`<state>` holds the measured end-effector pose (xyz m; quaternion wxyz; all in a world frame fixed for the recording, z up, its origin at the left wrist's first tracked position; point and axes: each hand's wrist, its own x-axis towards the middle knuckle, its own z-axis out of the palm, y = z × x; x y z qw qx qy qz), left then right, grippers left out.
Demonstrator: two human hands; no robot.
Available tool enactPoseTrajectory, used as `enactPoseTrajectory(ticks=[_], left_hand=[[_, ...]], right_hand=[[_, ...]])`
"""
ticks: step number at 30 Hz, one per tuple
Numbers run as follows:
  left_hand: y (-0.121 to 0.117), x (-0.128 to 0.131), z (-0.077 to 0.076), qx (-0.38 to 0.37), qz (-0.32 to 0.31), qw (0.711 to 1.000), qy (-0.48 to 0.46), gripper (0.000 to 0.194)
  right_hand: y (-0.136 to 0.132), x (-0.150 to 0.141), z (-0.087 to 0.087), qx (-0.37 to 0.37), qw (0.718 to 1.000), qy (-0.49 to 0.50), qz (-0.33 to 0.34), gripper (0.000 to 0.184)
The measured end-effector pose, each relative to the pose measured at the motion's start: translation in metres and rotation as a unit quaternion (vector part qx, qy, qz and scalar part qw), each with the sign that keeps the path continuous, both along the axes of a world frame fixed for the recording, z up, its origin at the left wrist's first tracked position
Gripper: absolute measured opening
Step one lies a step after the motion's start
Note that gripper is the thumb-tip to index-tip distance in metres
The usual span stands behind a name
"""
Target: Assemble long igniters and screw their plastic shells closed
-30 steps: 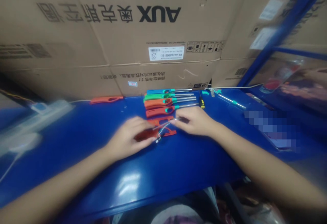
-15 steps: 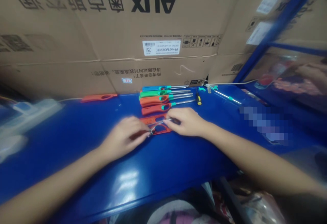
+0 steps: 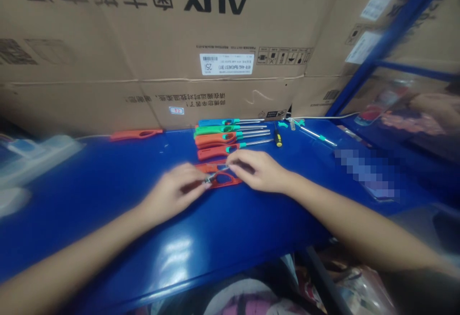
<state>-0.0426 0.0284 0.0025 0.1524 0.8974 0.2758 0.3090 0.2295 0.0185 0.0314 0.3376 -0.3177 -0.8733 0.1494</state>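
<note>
My left hand (image 3: 178,185) is closed, thumb and forefinger pinching a small dark-and-metal part (image 3: 209,179). From there a thin wire (image 3: 222,169) runs toward my right hand (image 3: 260,171), whose fingertips are pinched at its other end. Under and between my fingers lie two orange-red lighter shell halves (image 3: 230,180) on the blue tabletop, partly covered by the hands. Just beyond them is a row of long-necked lighters: a red one (image 3: 213,153), an orange one (image 3: 212,140), a green one (image 3: 210,130) and a blue one (image 3: 212,122), metal tubes pointing right.
A small yellow-and-black screwdriver (image 3: 278,138) lies right of the row. Farther right is a metal tube (image 3: 312,134) with teal pieces. Another red lighter shell (image 3: 134,135) rests at the back left, near a white power strip (image 3: 53,154). A cardboard wall (image 3: 161,61) stands behind.
My right fingers have moved slightly left along the wire, and the dark piece seen in them before no longer shows clearly. My left hand still pinches the small part. The view has shifted slightly.
</note>
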Motion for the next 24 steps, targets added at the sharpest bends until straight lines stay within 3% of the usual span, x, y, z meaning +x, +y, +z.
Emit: enactPoseTrajectory(ticks=[13,19,24], left_hand=[[0.005,-0.003,0.002,0.019,0.066,0.997,-0.025,0.02],[0.005,-0.003,0.001,0.015,0.049,0.998,-0.022,0.018],[0.002,-0.002,0.001,-0.006,0.036,0.999,-0.01,0.019]], right_hand=[[-0.002,0.006,0.009,-0.017,0.992,-0.091,0.087,0.014],[-0.003,0.009,0.011,-0.013,0.981,-0.168,0.094,0.022],[-0.004,0.009,0.014,-0.026,0.978,-0.191,0.085,0.014]])
